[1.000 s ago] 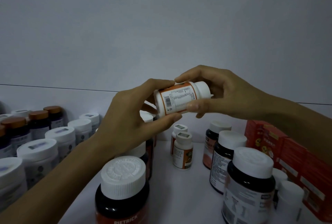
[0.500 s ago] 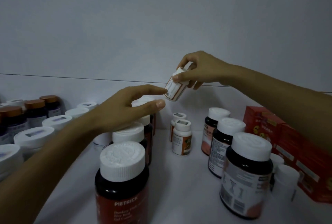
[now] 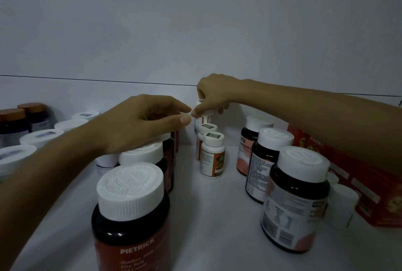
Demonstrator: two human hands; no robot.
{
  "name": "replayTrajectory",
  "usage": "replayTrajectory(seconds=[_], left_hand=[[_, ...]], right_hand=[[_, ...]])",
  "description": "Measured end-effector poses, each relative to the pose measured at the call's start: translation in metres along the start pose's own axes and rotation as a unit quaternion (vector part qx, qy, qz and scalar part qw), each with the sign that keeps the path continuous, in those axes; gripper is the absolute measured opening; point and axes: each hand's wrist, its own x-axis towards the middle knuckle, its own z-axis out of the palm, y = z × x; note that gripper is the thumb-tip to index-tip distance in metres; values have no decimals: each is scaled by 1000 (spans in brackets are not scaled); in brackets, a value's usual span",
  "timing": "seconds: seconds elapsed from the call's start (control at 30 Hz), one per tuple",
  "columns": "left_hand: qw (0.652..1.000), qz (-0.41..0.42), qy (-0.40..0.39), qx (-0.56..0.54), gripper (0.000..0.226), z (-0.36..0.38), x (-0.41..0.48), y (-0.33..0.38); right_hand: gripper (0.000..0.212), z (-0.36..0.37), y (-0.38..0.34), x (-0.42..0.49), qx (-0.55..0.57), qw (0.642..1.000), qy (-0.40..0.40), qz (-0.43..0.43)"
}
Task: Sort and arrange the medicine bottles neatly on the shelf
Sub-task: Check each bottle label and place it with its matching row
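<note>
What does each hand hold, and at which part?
Right hand holds a small white bottle by its cap, from above. Left hand holds nothing.

Glossy dark plastic on the nearest bottle (image 3: 130,223), with a matt white ribbed cap (image 3: 130,192), embossed on top. Smooth paper label on the small white bottle (image 3: 212,159). Matt white shelf (image 3: 206,227). Coppery metallic-looking caps (image 3: 12,114), far left. Red cardboard boxes (image 3: 359,175), slightly glossy.

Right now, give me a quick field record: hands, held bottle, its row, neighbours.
right hand: fingers grip small white bottle by its cap
left hand: open, above dark bottles, holding nothing
placement: bottle upright at back of the white-and-orange bottles row; contact with shelf hidden
front left: PIETRICK bottle
right edge: red boxes
</note>
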Motion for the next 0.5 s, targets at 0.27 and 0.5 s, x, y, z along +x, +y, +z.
replayTrajectory(seconds=[0.27, 0.5], left_hand=[[999, -22, 26, -18, 43, 4, -2, -2], [1000, -19, 15, 1, 50, 1, -1, -3]], right_hand=[[59, 13, -2, 7, -51, 999, -9, -4], [53, 25, -1, 9, -35, 999, -12, 7]])
